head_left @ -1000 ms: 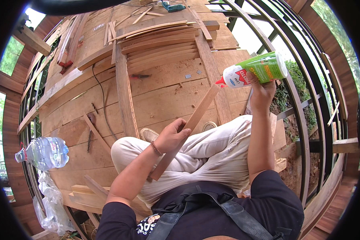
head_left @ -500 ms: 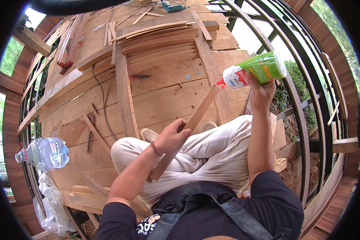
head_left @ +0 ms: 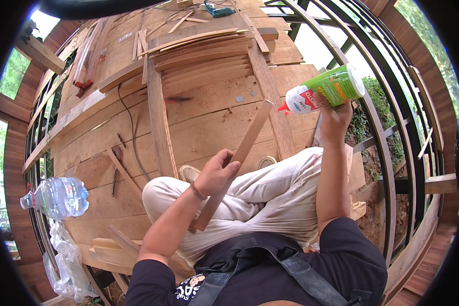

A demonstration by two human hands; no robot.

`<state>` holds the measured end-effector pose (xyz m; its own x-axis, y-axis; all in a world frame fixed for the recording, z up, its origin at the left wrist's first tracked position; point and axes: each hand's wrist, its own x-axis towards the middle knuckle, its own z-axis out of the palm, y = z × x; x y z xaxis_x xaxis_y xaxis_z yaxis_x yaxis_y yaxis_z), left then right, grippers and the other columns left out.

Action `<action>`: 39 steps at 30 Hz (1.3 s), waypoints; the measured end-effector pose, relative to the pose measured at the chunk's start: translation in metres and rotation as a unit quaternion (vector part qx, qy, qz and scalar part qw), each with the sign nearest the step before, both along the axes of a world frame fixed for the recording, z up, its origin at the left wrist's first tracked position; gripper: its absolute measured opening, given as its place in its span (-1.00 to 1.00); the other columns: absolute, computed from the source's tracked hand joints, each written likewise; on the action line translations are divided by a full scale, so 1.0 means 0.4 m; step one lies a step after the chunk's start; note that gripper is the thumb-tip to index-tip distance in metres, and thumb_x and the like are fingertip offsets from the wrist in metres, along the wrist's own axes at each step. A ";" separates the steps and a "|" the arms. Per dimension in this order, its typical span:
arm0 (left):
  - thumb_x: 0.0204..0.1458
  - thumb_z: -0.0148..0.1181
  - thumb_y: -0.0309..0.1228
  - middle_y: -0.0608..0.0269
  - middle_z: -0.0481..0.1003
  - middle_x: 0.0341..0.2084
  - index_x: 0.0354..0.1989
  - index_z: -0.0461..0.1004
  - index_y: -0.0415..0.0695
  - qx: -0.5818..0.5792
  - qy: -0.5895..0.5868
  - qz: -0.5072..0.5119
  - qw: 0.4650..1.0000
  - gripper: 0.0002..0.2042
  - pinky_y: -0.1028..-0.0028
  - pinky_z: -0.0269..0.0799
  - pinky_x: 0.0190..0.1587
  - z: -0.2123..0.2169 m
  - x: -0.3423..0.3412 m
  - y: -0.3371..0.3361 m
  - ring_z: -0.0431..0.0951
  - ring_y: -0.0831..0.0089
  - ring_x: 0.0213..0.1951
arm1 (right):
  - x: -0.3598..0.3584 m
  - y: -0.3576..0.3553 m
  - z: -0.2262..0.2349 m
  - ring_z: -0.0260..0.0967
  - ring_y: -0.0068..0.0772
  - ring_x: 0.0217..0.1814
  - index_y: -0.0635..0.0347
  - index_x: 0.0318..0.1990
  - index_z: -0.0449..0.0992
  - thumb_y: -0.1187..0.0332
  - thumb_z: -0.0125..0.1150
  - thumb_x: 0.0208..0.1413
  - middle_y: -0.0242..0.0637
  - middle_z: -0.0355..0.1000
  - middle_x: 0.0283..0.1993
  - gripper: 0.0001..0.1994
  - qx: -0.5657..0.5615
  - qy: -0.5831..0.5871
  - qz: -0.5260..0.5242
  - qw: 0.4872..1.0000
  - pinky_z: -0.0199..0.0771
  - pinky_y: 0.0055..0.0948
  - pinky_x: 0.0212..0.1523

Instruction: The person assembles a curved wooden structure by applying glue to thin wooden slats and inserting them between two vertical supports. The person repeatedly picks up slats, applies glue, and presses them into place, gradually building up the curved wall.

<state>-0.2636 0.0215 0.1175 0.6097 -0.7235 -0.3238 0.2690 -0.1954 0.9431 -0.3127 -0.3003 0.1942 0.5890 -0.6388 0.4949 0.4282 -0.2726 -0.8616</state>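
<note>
Head view—gluing, I'd judge: left hand (head_left: 215,174) clasps wood strip (head_left: 252,133), right hand (head_left: 335,118) grips glue bottle (head_left: 336,84), two o'clock—next wants strip steady.

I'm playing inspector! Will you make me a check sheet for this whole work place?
Surface: plank floor, with scattered crumbs.
Job's things: wooden strip; green-and-white bottle, its red nozzle apart from the strip.
Clutter: stack of thin wood pieces; teal power tool; clear plastic jug, on its side; crumpled plastic.
Hands: left hand grips the strip; right hand holds the bottle.
Cables: dark cable across the floor.
Surroundings: dark frame bars and plants at right.
</note>
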 end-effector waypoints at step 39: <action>0.36 0.10 -0.40 0.39 0.48 -0.36 -0.07 0.39 -0.13 -0.099 0.140 0.204 0.964 -0.90 0.57 0.49 -0.29 -0.023 0.104 0.009 0.51 0.64 -0.37 | -0.011 -0.383 -0.614 0.59 -0.10 -0.24 0.34 0.36 0.19 -0.07 0.38 0.16 0.03 0.50 0.01 -0.17 0.312 0.524 -0.166 0.775 0.69 -0.08 -0.34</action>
